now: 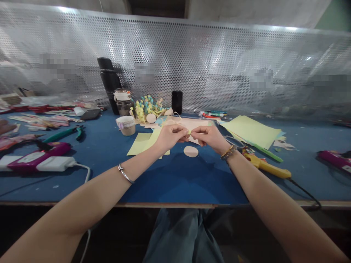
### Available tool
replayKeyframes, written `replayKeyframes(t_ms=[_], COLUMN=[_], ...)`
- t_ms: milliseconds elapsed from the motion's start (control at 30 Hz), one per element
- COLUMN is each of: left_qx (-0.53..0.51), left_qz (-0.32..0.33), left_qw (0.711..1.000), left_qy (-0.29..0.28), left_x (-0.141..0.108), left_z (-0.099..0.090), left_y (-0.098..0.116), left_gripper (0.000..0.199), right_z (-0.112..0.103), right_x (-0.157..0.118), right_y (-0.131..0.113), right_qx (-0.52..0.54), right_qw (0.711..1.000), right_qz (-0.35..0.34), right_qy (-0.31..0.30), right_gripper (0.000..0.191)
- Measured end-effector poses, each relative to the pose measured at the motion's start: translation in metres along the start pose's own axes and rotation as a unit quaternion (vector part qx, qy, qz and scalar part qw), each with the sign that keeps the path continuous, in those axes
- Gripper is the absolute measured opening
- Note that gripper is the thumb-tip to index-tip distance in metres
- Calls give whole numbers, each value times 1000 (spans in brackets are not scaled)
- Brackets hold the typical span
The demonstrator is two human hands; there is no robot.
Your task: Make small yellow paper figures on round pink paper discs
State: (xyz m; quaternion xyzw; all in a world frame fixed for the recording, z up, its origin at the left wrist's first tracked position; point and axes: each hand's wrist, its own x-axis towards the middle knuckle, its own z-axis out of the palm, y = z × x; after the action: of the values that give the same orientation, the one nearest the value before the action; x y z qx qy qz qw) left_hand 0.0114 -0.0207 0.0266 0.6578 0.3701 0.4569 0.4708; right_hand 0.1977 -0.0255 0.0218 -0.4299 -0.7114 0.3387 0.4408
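My left hand (175, 134) and my right hand (207, 136) meet above the middle of the table, each in a pinch. Between their fingertips is a small yellow paper piece (189, 133), mostly hidden by the fingers. Just below them a pale oval paper cutout (191, 151) lies flat on the blue surface. Under and beside my left hand are yellow-green paper sheets (138, 144). A pale pink sheet (195, 123) lies behind both hands.
Yellow and blue paper flowers (148, 109), a paper-wrapped cup (126, 126), a lidded jar (123, 102) and a phone (177, 102) stand at the back. On the right lie a yellow glue gun (270, 168), a green cutter (267, 152) and yellow paper (252, 130). A power strip (41, 157) sits left.
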Motion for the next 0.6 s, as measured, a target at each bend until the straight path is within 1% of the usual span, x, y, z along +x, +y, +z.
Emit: replayKeyframes(t_ms=[367,467,600], left_qx=[-9,-17,-31], left_qz=[-8,-12,-2], left_qw=[1000,1000,1000], left_qy=[8,8,1], left_x=[-1,0,1], left_z=[1,1,0], left_y=[1,0,-3], left_gripper=[17,17,19], right_z=[1,1,1], right_x=[-2,-2,0], right_y=[-5,-4,1], right_qx=[-31,-36,-34], right_qw=[999,999,999], right_qz=[-17,-26,-29], right_qy=[3,3,-4], right_gripper=[25,25,27])
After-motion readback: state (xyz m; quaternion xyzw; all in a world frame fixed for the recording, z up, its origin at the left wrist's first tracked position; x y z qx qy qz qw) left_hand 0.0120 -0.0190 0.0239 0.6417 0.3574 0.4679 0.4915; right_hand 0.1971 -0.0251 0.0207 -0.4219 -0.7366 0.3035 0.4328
